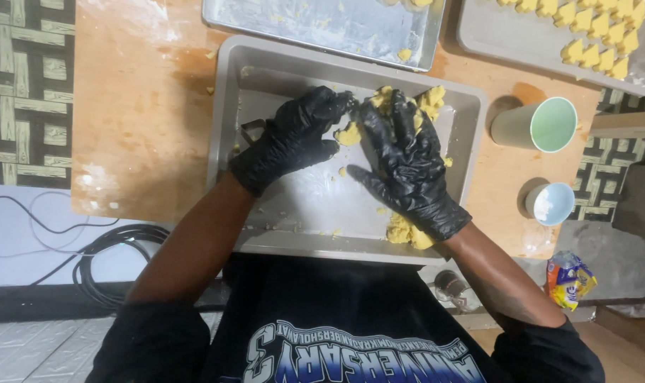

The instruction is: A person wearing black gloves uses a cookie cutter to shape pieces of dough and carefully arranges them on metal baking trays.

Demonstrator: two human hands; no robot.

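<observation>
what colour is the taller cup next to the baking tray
Pale green, seen in the head view: the taller cup stands right of the baking tray.

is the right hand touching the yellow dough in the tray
Touching. The head view shows the gloved right hand pressed flat on the yellow dough in the grey tray, with crumbs stuck to its fingers and no gap visible.

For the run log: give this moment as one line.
left hand on dough | right hand pressing dough | grey tray | both gloved
</observation>
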